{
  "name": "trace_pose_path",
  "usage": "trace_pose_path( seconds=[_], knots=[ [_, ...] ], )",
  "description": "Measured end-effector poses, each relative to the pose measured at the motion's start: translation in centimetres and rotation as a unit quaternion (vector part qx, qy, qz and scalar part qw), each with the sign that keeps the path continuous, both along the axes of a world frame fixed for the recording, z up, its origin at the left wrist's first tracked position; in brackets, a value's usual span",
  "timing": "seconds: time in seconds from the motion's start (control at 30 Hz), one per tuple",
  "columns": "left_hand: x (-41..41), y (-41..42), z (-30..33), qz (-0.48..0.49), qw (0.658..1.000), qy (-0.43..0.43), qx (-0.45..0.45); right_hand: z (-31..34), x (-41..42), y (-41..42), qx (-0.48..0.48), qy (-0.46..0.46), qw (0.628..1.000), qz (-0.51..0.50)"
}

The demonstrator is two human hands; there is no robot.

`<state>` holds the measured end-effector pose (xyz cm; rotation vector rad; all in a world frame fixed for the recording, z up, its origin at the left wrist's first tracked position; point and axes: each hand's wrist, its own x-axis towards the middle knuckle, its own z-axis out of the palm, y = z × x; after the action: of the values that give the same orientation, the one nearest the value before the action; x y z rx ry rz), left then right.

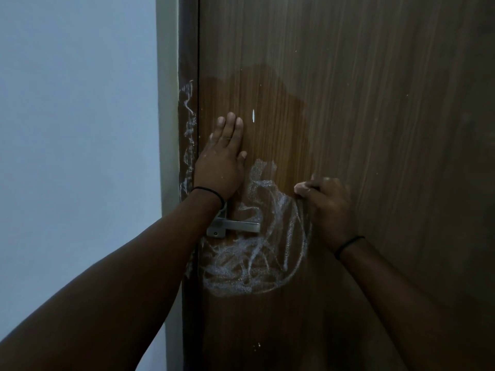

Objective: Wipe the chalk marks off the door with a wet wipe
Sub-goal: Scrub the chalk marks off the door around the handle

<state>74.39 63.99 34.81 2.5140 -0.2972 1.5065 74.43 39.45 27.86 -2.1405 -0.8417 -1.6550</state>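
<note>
Left hand (222, 159) flat and open on door (375, 129), right hand (326, 202) fisted – contents unclear – beside chalk marks (254, 258).

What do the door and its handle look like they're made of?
Door: looks like wood or wood-grain laminate, brown with vertical streaks, smooth and slightly glossy; which of the two is unclear. Handle: looks like metal, a grey satin lever with a dull sheen.
</note>
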Motion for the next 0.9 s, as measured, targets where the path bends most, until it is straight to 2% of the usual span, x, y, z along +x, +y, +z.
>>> trace_pose_path(
  seconds=[0.1, 0.27, 0.33, 0.5, 0.67, 0.83, 0.9],
  knots=[
    [0.1, 0.0, -0.2, 0.001, 1.0, 0.001, -0.002, 0.9, 0.1, 0.8, 0.039, 0.009, 0.999, 0.005],
    [-0.2, 0.2, -0.4, 0.003, 1.0, -0.001, 0.001, -1.7, 0.1, 0.8, -0.055, 0.053, 0.997, 0.016],
    [-0.1, 0.2, -0.6, 0.004, 1.0, -0.002, 0.006, -1.2, 0.1, -0.5, -0.026, 0.063, 0.997, 0.022],
    [0.2, -0.4, -1.0, 0.002, 1.0, -0.01, -0.018, 3.4, 0.1, 0.9, 0.039, 0.011, 0.999, 0.012],
    [0.2, 0.0, -1.1, -0.001, 1.0, -0.013, -0.015, 0.6, 0.0, 1.4, -0.031, 0.041, 0.999, 0.011],
    [0.1, -0.3, -1.2, -0.002, 1.0, -0.011, -0.018, 1.8, -0.2, -0.2, 0.068, 0.05, 0.996, 0.037],
    [0.2, -0.4, -1.2, -0.003, 1.0, -0.012, -0.02, 3.8, -0.1, 1.4, 0.069, 0.032, 0.996, 0.045]
  ],
)
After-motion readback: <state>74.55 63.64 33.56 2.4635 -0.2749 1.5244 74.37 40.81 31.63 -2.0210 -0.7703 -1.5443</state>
